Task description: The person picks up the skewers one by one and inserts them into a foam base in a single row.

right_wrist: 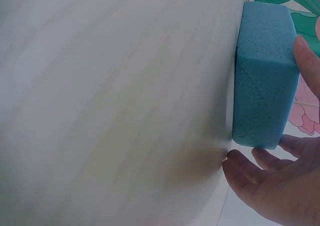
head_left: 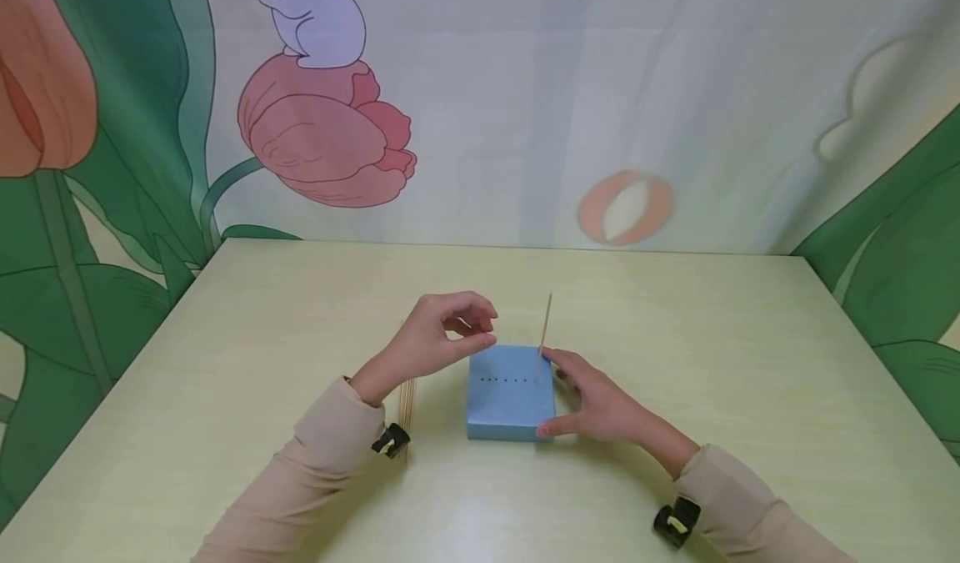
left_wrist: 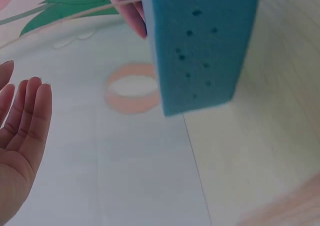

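Observation:
A blue foam block lies on the table with a row of small dark holes across its top. One thin wooden stick stands nearly upright at the right end of that row. My right hand holds the block at its right side, thumb at the front corner and fingertips at the back; the right wrist view shows the thumb on the foam block. Above the block's back left corner hovers my left hand, fingers loosely bent with nothing seen between them. In the left wrist view, the left hand's fingers look nearly straight.
Several thin wooden sticks lie side by side on the table, left of the block and partly hidden under the left wrist. The pale table ends at a printed curtain at the back. Each sleeve carries a black wrist device.

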`<action>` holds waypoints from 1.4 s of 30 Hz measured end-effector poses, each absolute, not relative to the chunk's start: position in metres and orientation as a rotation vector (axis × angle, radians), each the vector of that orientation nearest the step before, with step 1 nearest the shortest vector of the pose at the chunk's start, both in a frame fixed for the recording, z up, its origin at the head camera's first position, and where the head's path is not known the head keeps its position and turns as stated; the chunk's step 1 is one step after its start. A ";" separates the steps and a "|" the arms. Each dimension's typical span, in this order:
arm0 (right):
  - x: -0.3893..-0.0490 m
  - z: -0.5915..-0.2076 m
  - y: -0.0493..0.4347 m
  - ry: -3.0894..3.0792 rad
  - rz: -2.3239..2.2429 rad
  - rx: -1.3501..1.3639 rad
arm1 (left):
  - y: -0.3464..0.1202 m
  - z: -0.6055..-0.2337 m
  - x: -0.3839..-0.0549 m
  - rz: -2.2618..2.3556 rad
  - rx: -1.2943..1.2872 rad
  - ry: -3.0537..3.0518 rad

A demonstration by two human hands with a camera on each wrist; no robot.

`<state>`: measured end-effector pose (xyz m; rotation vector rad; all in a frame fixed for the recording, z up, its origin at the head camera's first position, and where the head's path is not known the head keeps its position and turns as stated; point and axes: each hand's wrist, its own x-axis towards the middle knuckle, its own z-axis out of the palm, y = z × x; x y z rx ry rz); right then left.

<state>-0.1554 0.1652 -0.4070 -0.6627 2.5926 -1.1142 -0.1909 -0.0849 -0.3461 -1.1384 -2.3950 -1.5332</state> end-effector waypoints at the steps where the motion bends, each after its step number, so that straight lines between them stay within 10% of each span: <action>1: -0.156 -0.407 0.165 2.593 -1.113 -0.662 | -0.089 -0.347 -0.191 -1.524 -1.122 -2.411; 42: -0.156 -0.407 0.165 2.607 -1.077 -0.671 | -0.193 -0.399 -0.233 -1.465 -0.546 -2.967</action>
